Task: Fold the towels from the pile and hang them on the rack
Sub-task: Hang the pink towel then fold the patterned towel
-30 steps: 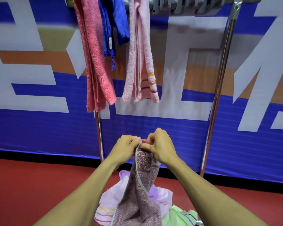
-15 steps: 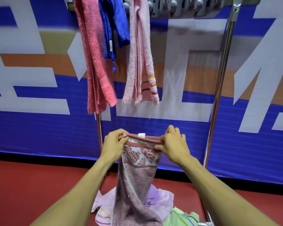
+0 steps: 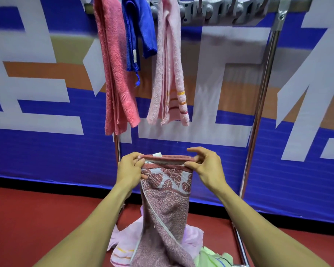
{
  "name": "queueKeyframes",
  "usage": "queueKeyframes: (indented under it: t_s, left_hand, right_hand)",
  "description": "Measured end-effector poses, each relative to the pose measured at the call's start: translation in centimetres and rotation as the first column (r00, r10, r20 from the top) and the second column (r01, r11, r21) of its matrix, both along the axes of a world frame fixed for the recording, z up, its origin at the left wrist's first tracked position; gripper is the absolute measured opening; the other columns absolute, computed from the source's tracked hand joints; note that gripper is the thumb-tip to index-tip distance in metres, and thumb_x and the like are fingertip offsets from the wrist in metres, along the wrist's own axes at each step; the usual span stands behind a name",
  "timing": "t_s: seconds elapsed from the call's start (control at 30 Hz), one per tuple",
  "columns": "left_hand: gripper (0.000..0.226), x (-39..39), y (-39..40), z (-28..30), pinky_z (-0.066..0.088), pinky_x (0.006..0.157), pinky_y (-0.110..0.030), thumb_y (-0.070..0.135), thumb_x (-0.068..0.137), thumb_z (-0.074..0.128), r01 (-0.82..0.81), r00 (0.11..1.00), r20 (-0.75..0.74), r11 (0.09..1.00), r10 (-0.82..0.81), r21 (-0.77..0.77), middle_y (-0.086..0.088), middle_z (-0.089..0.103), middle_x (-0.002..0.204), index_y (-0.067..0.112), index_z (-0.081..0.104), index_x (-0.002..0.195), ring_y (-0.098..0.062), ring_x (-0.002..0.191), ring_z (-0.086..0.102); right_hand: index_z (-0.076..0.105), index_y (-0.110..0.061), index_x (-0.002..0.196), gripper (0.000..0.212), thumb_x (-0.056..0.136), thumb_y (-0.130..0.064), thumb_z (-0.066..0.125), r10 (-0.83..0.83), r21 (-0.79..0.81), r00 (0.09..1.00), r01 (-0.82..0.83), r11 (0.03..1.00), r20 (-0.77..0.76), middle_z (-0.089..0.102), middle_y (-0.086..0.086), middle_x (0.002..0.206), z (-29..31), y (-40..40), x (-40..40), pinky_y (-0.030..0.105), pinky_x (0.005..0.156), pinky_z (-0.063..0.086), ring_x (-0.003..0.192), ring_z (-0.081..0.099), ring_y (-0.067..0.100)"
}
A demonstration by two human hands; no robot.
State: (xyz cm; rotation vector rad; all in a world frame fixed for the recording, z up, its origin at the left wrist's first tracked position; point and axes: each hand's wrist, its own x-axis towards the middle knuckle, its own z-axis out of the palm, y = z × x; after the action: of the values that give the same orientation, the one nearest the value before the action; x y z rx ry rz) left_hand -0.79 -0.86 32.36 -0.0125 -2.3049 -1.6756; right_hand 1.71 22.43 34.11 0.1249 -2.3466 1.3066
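A dusty-pink patterned towel (image 3: 165,205) hangs down in front of me, its top edge stretched level between my hands. My left hand (image 3: 131,170) pinches the left corner and my right hand (image 3: 206,169) pinches the right corner. Its lower end twists down onto the pile (image 3: 193,237) of pale lilac and green towels on the floor. Above, the metal rack (image 3: 258,120) carries a coral towel (image 3: 118,74), a blue cloth (image 3: 138,29) and a light pink striped towel (image 3: 168,74). The bar's right part (image 3: 229,14) holds only grey clips.
A blue, white and orange banner (image 3: 46,151) runs behind the rack. The floor (image 3: 37,218) is red. The rack's right post stands just right of my right hand, and its base bar (image 3: 239,245) lies beside the pile.
My hands were together at the towel's top a second ago. They have moved apart and risen a little, spreading the top edge flat between them.
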Motion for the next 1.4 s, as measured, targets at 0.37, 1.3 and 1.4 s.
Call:
queueKeyframes:
  t_s: [0.37, 1.3, 1.4]
  left_hand:
    - [0.016, 1.2, 1.9, 10.7, 0.061, 0.061, -0.024, -0.007, 0.100, 0.046, 0.148, 0.981, -0.151, 0.977, -0.125, 0.154, -0.015, 0.062, 0.085, -0.011, 0.061, 0.105, -0.027, 0.082, 0.071]
    - [0.011, 3.5, 1.7, 17.4, 0.052, 0.070, -0.022, 0.007, 0.078, 0.082, 0.048, 0.964, -0.245, 0.971, -0.107, -0.235, -0.011, 0.075, 0.075, 0.007, 0.077, 0.087, -0.019, 0.071, 0.070]
    - [0.009, 3.2, 2.0, 16.7, 0.057, 0.070, -0.032, 0.000, 0.082, 0.075, -0.035, 0.961, -0.275, 0.974, -0.029, -0.226, -0.012, 0.074, 0.075, 0.009, 0.072, 0.084, -0.022, 0.067, 0.072]
  right_hand:
    - [0.060, -0.007, 0.080, 0.014, 0.090, -0.006, 0.069, -0.074, -0.127, 0.994, 0.064, 0.990, -0.080, 0.069, 0.005, 0.069, 8.9, 0.4, 1.8, 0.047, 0.052, 0.058, 0.047, 0.067, 0.024]
    - [0.060, -0.001, 0.087, 0.012, 0.092, -0.008, 0.068, -0.109, -0.062, 0.980, 0.100, 0.993, -0.168, 0.070, 0.014, 0.077, 18.0, 1.4, 5.1, 0.040, 0.051, 0.060, 0.055, 0.071, 0.026]
    - [0.057, -0.005, 0.087, 0.012, 0.095, -0.011, 0.064, -0.112, -0.034, 0.982, 0.108, 0.994, -0.149, 0.068, 0.009, 0.075, 17.0, 1.1, 5.3, 0.044, 0.052, 0.059, 0.059, 0.070, 0.033]
